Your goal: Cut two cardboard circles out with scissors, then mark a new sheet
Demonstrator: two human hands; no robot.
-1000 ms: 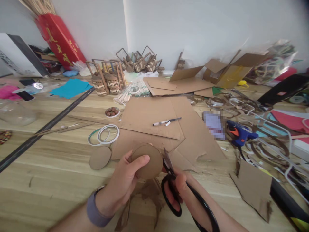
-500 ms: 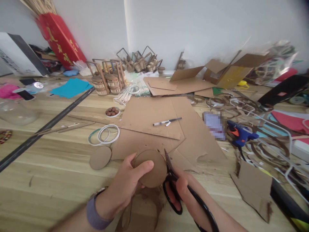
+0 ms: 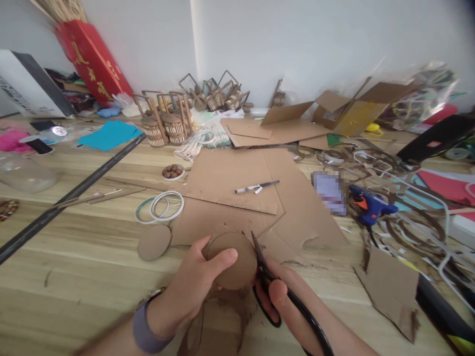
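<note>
My left hand [image 3: 204, 269] pinches a round cardboard disc [image 3: 239, 269], thumb on top and fingers beneath. In my right hand [image 3: 280, 291] is a pair of black-handled scissors [image 3: 264, 277], blades at the disc's right edge and pointing away from me. The blades look closed or nearly so. Another cardboard disc [image 3: 154, 242] lies on the table to the left of my left hand. Beyond the hands, large cardboard sheets [image 3: 230, 175] are spread out, with a pen [image 3: 256, 188] on them. Cardboard scraps [image 3: 226, 316] lie below the held disc.
White rings [image 3: 166, 205] and a dish of brown balls [image 3: 173, 171] sit at left. Small woven baskets [image 3: 174, 123] stand behind. To the right are a blue glue gun [image 3: 371, 205], a pixelated phone-like object [image 3: 330, 193], a cardboard piece [image 3: 391, 287] and tangled strips [image 3: 419, 232].
The scissor blades have come closer together, and the handles have drawn in under my right hand. The held disc has barely shifted.
</note>
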